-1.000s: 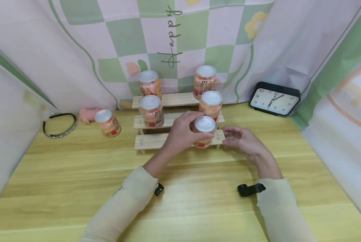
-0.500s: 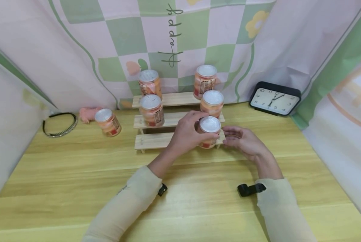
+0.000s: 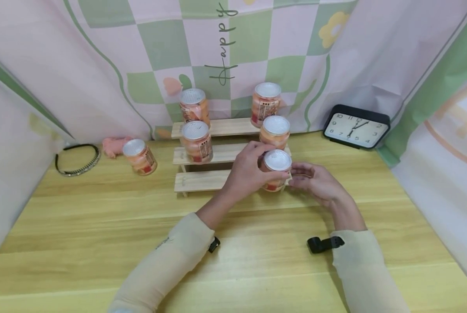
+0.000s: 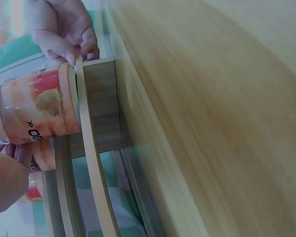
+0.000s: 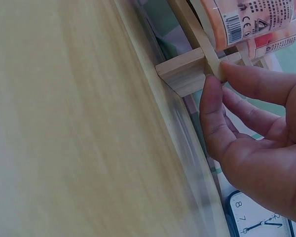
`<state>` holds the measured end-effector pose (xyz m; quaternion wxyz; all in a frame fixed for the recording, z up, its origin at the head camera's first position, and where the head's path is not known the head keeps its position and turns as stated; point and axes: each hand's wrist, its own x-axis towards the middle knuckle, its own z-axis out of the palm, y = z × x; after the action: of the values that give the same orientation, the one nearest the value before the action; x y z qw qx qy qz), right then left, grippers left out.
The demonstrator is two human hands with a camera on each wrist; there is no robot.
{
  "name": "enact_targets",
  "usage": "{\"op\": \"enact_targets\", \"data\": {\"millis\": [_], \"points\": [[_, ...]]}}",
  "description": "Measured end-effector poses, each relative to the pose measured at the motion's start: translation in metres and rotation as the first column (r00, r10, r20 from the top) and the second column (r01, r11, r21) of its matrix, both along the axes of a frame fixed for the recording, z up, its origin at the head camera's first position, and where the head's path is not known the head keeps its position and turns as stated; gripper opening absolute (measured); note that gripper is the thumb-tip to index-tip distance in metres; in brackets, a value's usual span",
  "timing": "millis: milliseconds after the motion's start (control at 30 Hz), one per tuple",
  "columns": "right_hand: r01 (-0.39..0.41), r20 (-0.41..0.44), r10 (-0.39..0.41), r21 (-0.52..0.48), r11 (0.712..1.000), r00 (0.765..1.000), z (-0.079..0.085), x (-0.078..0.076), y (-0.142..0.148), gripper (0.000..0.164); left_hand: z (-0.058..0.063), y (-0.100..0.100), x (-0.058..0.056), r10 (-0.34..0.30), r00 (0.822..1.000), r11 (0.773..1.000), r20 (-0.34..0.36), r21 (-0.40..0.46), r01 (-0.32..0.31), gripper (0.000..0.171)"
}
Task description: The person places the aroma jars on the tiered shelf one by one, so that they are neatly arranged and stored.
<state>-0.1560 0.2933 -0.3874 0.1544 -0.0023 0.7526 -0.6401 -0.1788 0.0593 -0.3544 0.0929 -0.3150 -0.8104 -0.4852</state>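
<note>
My left hand (image 3: 246,171) grips a peach-coloured can (image 3: 277,161) with a clear ridged lid, thumb in front and fingers behind. This can (image 4: 39,103) stands upright at the right end of the lowest step of a three-tier wooden display stand (image 3: 200,181). At that same end, my right hand (image 3: 317,182) holds the step; the right wrist view shows its thumb and forefinger pinching the plank tip (image 5: 214,66). Behind, matching cans stand on the middle step, left (image 3: 197,142) and right (image 3: 275,132), and on the top step, left (image 3: 194,105) and right (image 3: 266,104).
Another such can (image 3: 140,157) is on the table left of the stand, beside a pink soft item (image 3: 114,147). A black headband (image 3: 78,161) lies farther left. A black-framed clock (image 3: 356,127) stands at the back right. A checked curtain (image 3: 170,43) hangs behind.
My left hand has slid the can rightward along the lowest step to its right end. My right hand has stayed at the step's end.
</note>
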Motion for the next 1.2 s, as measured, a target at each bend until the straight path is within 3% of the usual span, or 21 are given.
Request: {"op": "enact_targets", "data": {"millis": [467,633,1000,1200], "points": [[-0.012,-0.018,0.013,0.016,1.0,1.0,0.0,-0.001,-0.002,0.064,-0.004,-0.001,0.0,-0.014,1.0,1.0,-0.006,0.019,0.014,0.07],[-0.007,-0.004,0.007,0.009,1.0,1.0,0.001,0.0,-0.001,0.065,-0.001,-0.007,0.001,-0.043,0.999,0.997,0.028,0.059,0.041,0.069],[-0.006,-0.01,0.006,0.0,1.0,1.0,0.001,-0.001,-0.002,0.067,-0.002,-0.045,-0.001,0.0,0.995,0.997,0.1,0.083,-0.008,0.069],[-0.004,-0.004,0.004,0.005,1.0,1.0,0.001,0.0,-0.001,0.067,-0.003,-0.066,-0.001,-0.024,0.991,0.994,0.128,0.112,0.009,0.06]]}}
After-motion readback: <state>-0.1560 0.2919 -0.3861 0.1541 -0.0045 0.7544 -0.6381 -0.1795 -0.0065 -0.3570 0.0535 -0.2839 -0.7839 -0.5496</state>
